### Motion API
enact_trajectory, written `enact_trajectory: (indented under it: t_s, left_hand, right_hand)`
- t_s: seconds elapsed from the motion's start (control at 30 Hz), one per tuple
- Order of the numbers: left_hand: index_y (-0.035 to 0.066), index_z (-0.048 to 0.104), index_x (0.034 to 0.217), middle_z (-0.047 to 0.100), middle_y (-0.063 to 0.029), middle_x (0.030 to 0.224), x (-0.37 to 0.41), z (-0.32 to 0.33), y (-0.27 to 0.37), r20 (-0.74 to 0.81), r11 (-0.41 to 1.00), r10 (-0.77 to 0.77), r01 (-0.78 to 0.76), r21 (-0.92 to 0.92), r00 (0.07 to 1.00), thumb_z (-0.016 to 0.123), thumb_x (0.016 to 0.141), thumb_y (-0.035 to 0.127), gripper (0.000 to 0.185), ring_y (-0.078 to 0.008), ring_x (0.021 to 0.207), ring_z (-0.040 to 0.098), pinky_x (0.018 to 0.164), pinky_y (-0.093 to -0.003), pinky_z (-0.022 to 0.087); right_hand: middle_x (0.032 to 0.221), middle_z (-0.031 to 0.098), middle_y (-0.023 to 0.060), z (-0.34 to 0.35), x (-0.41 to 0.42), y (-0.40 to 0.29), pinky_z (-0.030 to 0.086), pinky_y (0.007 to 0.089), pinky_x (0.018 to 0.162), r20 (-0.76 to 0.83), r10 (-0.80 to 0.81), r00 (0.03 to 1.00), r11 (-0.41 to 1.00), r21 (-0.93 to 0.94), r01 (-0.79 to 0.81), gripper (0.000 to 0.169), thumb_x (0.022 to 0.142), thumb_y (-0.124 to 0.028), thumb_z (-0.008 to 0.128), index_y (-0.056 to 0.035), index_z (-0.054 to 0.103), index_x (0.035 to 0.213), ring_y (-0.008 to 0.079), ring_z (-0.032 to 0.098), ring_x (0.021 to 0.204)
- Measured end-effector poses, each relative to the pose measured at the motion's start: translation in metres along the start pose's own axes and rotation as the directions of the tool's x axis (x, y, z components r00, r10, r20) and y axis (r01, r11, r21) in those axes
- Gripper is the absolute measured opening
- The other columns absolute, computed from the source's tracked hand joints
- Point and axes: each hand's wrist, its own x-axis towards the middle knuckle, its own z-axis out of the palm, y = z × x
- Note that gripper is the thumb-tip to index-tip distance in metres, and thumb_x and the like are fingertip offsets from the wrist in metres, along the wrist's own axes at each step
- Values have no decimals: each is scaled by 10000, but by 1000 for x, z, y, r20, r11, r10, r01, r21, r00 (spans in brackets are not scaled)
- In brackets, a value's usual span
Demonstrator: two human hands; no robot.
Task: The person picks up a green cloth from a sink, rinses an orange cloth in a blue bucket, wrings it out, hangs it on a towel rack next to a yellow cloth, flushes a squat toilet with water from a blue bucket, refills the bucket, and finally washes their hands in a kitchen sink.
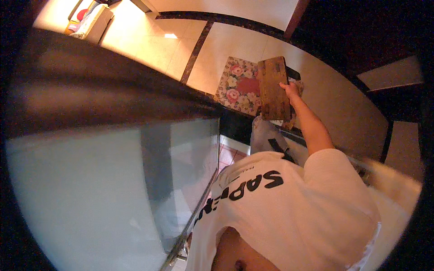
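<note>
My right hand (291,90) grips the right long edge of a worn brown wooden board (274,89), with the thumb over its upper face. I cannot tell whether the board is the top of a small stool. Beneath it lies a floral mat (234,84) with pink and cream roses and a red middle. A dark object (293,73) shows just past the board's right edge, too partly hidden to name. My left hand is out of view.
A frosted glass door (84,189) with a metal handle (183,254) stands at my left. Beige floor tiles (237,39) with dark marble bands (198,50) lie ahead. A box holding colourful items (90,22) stands far left. Reddish tiles (228,155) show past the door edge.
</note>
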Motion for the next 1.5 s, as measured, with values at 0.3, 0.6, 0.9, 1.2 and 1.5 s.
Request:
enact_trajectory:
  t_s: [0.3, 0.6, 0.9, 1.2, 1.5]
  left_hand:
    - [74, 534, 803, 521, -51, 799, -36, 237, 121, 348, 938, 73, -183, 296, 935, 479, 798, 294, 226, -141, 739, 477, 660, -269, 397]
    - [27, 506, 982, 538, -68, 949, -85, 586, 354, 901, 798, 150, -588, 133, 407, 517, 797, 289, 320, -138, 866, 502, 751, -266, 392]
    - [-10, 356, 1170, 452, -117, 1127, -323, 878, 406, 856, 756, -507, -526, 389, -95, 533, 773, 325, 549, -256, 1024, 446, 842, -378, 383]
    - [-6, 477, 1086, 523, -101, 1013, -332, 997, 381, 780, 52, -598, -980, -191, -184, 598, 736, 242, 446, -201, 888, 498, 745, -323, 405]
    - [9, 407, 1161, 440, -106, 1136, -366, 1015, 379, 686, 23, -700, -967, -254, -197, 571, 749, 151, 465, -207, 959, 467, 787, -320, 390]
  right_hand:
    - [899, 568, 86, -84, 158, 29, 408, 330, 701, -242, 82, 967, 994, 87, -62, 366, 688, -254, 631, -22, 541, 956, 208, 529, 829]
    - [873, 578, 68, -140, 172, -97, 427, 327, 701, -190, -20, 982, 857, 503, 115, 318, 693, -208, 622, -26, 533, 938, 194, 546, 790]
    - [1017, 542, 58, -145, 159, -203, 419, 346, 755, -367, -10, 930, 746, 617, 251, 382, 711, -234, 607, -48, 510, 1030, 207, 547, 824]
    - [650, 499, 61, -292, -42, -26, 433, 304, 462, -925, 298, -236, 890, 179, 420, 177, 754, -180, 537, -74, 421, 836, 173, 509, 547]
    - [642, 500, 89, -374, -246, -13, 431, 316, 428, -644, 466, -607, 858, 162, 487, 121, 776, -149, 462, -28, 459, 783, 205, 516, 489]
